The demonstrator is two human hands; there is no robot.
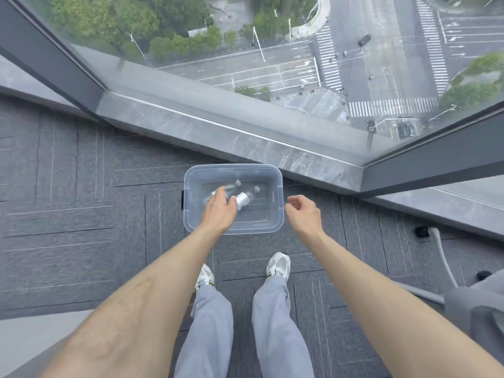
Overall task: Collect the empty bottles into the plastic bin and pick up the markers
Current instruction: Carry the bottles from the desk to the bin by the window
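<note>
A clear plastic bin (276, 203) stands on the grey carpet below the window ledge. My left hand (218, 214) reaches over its near left part, fingers curled round a clear bottle (236, 184) whose cap points away from me. A second clear bottle with a silver label (245, 199) lies slanted right beside my thumb; I cannot tell whether it is held or resting in the bin. My right hand (304, 214) hovers just past the bin's right rim, fingers loosely curled and holding nothing. No markers are in view.
A grey stone ledge (245, 137) and floor-to-ceiling glass run behind the bin. An office chair's base and seat (469, 301) stand at the right. My feet (278, 266) are on the carpet just short of the bin. A pale surface edge (27, 339) shows lower left.
</note>
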